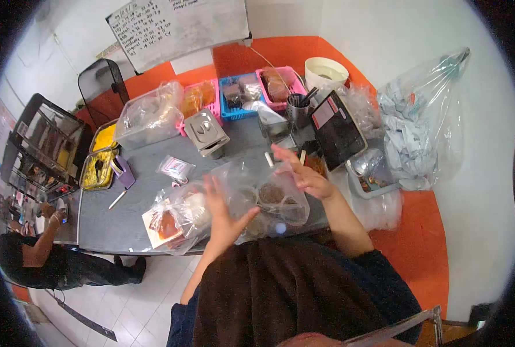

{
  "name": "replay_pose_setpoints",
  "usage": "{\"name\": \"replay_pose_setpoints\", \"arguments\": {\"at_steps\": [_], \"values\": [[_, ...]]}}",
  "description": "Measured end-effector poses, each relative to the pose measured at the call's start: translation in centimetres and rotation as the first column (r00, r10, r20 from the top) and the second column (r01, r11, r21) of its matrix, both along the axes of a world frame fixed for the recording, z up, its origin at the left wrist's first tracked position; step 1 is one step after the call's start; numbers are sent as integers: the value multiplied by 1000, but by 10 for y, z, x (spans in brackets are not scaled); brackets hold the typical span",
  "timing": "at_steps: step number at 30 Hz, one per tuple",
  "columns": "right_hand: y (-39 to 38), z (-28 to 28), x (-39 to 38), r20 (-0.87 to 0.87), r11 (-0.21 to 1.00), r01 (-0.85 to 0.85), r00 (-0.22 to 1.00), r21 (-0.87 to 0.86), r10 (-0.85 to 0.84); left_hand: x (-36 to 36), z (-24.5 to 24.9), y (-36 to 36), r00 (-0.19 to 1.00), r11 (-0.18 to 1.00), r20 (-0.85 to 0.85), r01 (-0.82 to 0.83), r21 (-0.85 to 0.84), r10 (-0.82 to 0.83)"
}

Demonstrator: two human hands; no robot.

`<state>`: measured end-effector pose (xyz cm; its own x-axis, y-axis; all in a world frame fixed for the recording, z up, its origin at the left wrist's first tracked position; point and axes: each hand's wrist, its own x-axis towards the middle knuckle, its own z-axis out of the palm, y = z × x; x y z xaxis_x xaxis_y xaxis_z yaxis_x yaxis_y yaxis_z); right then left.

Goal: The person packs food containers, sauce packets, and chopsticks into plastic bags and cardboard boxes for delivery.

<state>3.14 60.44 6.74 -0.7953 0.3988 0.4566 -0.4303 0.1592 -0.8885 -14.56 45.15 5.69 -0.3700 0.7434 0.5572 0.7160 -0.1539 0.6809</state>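
Observation:
A clear plastic bag [234, 173] lies on the dark table between my hands, with round tubs of something brown [271, 194] showing through it. My left hand [225, 214] is at the bag's left side, thumb and fingers spread. At its upper right, my right hand [306, 178] is raised with the fingers apart, overlapping the bag's edge. Just left of my left hand sits another clear bag [195, 209] with something white inside. Beside it, a packet with red-orange contents [168, 224] is partly covered by plastic.
Along the back stand a lidded steel container [206, 132], pink [210, 92] and blue baskets [232, 111], and a clear bin [147, 118]. A tablet [336, 130] leans at right near a large plastic bag [410, 124]. A co-worker [43, 260] is at far left.

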Motion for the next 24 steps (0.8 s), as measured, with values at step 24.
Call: {"name": "replay_pose_setpoints", "arguments": {"at_steps": [24], "values": [[-29,-87,-51,392,873,487,809,-28,-438,19,-40,47,671,998,740,7,-67,45]]}}
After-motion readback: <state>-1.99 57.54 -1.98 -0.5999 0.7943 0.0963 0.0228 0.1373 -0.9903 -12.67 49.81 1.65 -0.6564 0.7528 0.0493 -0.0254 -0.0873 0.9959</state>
